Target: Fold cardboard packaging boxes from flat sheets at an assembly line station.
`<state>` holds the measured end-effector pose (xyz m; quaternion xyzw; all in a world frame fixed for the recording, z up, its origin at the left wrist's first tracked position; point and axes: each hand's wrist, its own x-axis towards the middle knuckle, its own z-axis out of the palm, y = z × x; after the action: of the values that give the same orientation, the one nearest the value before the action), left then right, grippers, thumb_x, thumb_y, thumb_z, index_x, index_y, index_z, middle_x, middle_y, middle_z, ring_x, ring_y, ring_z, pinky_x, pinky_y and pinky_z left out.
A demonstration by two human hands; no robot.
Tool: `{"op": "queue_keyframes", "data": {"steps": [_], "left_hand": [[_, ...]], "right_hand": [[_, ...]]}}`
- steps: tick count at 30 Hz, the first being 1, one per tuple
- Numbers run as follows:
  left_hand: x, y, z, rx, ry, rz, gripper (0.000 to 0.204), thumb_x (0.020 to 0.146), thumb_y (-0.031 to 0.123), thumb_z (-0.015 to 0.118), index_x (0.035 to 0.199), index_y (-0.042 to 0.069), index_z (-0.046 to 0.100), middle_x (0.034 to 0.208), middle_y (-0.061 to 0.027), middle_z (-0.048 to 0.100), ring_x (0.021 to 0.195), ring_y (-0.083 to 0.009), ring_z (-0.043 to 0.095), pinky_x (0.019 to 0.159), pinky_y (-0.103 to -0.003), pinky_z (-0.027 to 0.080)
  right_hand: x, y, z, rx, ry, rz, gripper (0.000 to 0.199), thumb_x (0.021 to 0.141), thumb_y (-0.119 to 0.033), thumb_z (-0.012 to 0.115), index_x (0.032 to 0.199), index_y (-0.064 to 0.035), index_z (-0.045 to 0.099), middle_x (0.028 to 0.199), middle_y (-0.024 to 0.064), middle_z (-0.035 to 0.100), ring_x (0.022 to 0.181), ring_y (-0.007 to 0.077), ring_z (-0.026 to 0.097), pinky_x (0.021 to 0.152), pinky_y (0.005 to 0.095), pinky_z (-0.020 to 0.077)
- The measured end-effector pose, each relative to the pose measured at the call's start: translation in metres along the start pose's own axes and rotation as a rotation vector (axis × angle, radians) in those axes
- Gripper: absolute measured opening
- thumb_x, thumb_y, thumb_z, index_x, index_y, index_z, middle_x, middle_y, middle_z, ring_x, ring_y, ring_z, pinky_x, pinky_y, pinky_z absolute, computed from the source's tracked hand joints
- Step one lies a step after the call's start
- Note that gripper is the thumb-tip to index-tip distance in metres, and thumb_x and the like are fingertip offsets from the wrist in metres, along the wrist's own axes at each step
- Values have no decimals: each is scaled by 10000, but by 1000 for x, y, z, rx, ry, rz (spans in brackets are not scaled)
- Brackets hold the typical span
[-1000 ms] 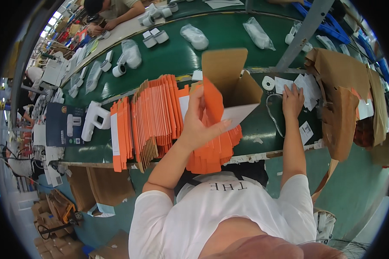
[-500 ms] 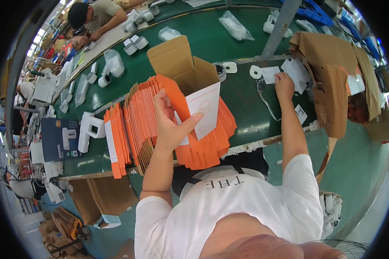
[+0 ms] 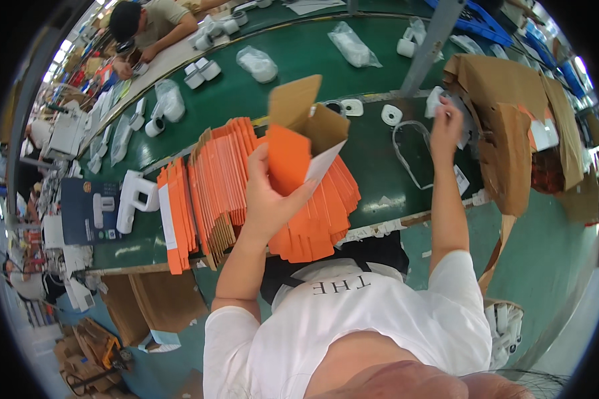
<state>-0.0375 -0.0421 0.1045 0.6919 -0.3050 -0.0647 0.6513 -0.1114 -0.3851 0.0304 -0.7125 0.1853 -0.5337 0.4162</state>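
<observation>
My left hand [image 3: 273, 203] grips an orange and white cardboard box [image 3: 289, 156] by its side, thumb on the white face. The box is tilted, its top flap raised and its brown inside showing. Over at the right of the bench, my right hand [image 3: 448, 130] is closed on a white paper sheet [image 3: 434, 101]. More white papers [image 3: 469, 123] lie partly hidden behind that hand. Below the box, flattened orange boxes [image 3: 313, 229] are fanned out. A row of folded orange boxes [image 3: 219, 173] stands left of my left hand.
A large brown carton [image 3: 506, 146] stands at the right end. White round parts [image 3: 391, 114] and a clear looped strip [image 3: 399, 153] lie on the green bench. Bagged white devices [image 3: 256, 64] sit on the belt beyond. A metal post [image 3: 432, 50] rises there; a co-worker [image 3: 156, 30] sits far left.
My left hand has turned and tilted the box, bringing its orange side forward. My right hand has moved slightly right and lifted a white paper off the bench.
</observation>
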Motion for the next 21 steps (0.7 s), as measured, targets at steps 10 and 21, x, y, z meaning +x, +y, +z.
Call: {"op": "queue_keyframes", "data": {"steps": [10,21], "left_hand": [[2,6,20,478,-97,333,700,637,124,753,1228,28,391,1202,-137,500,1034,-325,510,889,-389,413],[4,-23,7,386,147,493,697,597,56,753,1196,49,396,1235,-167,494,1110,-350,498,913,-452,383]], "right_hand": [[-34,-199,28,-184,-633,-552,268,659,47,602,904,-60,621,845,80,641,780,261,607,697,339,485],[-19,-237,21,0,-977,201,352,808,-175,630,1123,-30,569,1061,114,587,793,209,590,674,284,469]]}}
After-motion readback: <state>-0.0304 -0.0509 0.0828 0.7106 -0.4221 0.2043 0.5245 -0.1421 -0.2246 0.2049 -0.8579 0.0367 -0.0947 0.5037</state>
